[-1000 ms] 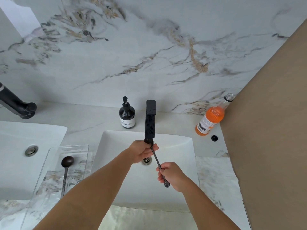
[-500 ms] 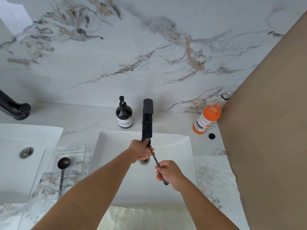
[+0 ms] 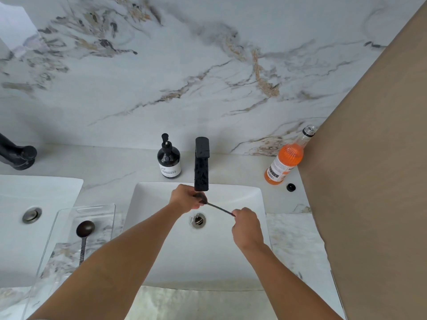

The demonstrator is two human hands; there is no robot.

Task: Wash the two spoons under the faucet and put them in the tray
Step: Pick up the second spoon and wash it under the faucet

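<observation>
Spoon between both hands' fingers, under faucet

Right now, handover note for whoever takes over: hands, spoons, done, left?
Left hand: fingers closed around the bowl of the second spoon, just under the faucet spout.
Right hand: gripping that spoon's handle end, over the sink.
Whether water is running cannot be told.
Done: first spoon lies in the clear tray left of the sink, bowl toward the wall.
Left: finish washing the held spoon, then set it in the tray beside the first.
</observation>
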